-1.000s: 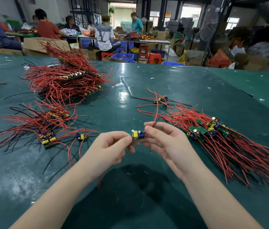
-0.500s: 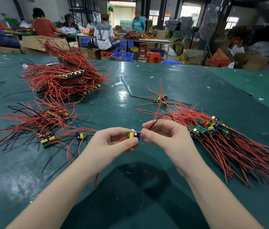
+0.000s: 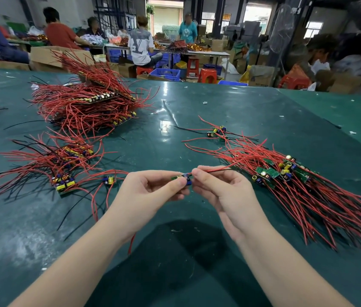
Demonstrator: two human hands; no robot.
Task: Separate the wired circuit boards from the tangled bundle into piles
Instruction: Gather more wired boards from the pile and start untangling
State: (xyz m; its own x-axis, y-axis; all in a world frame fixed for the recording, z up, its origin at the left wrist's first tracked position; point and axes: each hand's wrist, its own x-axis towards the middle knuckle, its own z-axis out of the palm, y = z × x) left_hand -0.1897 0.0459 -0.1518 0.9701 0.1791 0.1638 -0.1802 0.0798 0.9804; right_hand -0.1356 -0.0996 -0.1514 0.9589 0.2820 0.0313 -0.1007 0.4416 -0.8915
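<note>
A small green circuit board (image 3: pixel 180 177) with red wires is pinched between both hands above the green table (image 3: pixel 175 103). My left hand (image 3: pixel 150 191) grips its left end; a red wire hangs down below that wrist. My right hand (image 3: pixel 221 189) pinches the right end, where a red wire runs off to the right. The tangled bundle (image 3: pixel 297 182) of boards and red wires lies to the right. A sorted pile (image 3: pixel 48 165) lies at the left, with a single board (image 3: pixel 109 180) beside it. A bigger stacked pile (image 3: pixel 90 105) sits farther back.
A few loose boards with wires (image 3: pixel 217 131) lie beyond the bundle. Cardboard boxes (image 3: pixel 48 56) stand at the table's far left edge. Several people work at tables behind, among red stools (image 3: pixel 207 75) and blue crates (image 3: pixel 166 74).
The red wire that stood up from the board now lies level, pointing right from my right fingers. The board has turned in my fingers, green side up. Both hands stay in place.
</note>
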